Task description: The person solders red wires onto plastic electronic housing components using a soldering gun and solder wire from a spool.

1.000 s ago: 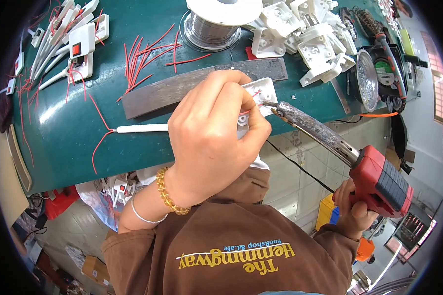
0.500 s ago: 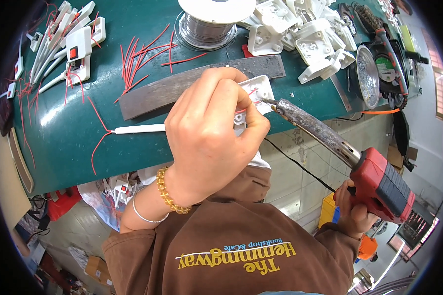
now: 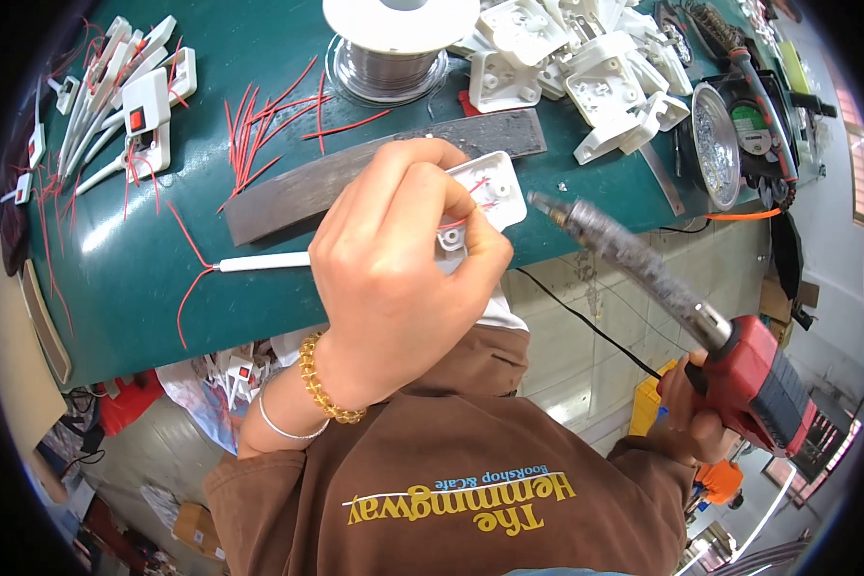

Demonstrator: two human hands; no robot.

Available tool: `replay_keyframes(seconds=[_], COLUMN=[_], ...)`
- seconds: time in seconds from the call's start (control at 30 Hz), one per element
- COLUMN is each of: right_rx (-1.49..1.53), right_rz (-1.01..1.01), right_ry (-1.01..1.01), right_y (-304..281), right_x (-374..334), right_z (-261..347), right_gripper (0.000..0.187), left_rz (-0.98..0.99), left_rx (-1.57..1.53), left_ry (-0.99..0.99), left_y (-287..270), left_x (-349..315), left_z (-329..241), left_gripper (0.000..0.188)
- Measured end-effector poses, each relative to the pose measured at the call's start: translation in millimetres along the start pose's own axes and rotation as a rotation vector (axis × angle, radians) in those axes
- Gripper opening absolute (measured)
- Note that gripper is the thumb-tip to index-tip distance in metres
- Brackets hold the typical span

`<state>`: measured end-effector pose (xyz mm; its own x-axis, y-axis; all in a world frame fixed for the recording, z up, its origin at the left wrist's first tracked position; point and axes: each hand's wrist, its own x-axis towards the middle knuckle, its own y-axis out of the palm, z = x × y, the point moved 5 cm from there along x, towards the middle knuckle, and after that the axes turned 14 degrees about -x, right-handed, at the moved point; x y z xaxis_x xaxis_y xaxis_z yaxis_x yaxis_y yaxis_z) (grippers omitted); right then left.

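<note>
From here, I see the white switch housing (image 3: 513, 184) by the near edge of the surface (image 3: 269, 312), partly under the left hand (image 3: 398, 259), whose fingers pinch narrowly, seemingly on a red wire (image 3: 449, 226). The housing should be light, stiff, slightly slick, best taken by its side walls; the wire, thin and bendable. The right hand (image 3: 703, 432) grips one soldering gun (image 3: 677, 300), probably heavier, safe only by its handle. I count one solder spool (image 3: 394, 69), one dark bar (image 3: 288, 197), one white cable (image 3: 264, 261) with two red leads (image 3: 188, 233), about a dozen loose red wires (image 3: 257, 117); the far-right piled housings (image 3: 600, 82) overlap too much.
</note>
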<state>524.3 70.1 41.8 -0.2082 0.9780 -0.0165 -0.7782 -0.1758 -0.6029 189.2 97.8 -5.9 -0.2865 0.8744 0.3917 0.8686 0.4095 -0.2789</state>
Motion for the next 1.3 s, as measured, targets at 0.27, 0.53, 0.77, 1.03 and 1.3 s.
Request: replay_keyframes(seconds=[0.27,0.53,0.77,1.03,1.3], right_rx=[-0.062,-0.492,-0.284,0.025,-0.236], right_rz=[-0.488,-0.614,-0.658,-0.557,-0.406], right_ry=[-0.270,-0.618,-0.550,-0.391,-0.533], right_y=[86,132,126,137,138], right_x=[92,131,120,114,99], right_z=[52,54,45,23,22], right_gripper=[0.045,0.048,0.035,0.041,0.043], left_rz=[-0.058,-0.004,0.172,0.291,0.145], left_rx=[0.005,-0.114,-0.152,0.092,0.038], left_ry=[0.036,-0.062,0.010,0.076,0.104], left_y=[-2,-3,-17,-12,-13], left_x=[-1,2,6,-2,-1], left_z=[0,-1,2,-18,-12], left_gripper=[0.015,0.009,0.017,0.037,0.023])
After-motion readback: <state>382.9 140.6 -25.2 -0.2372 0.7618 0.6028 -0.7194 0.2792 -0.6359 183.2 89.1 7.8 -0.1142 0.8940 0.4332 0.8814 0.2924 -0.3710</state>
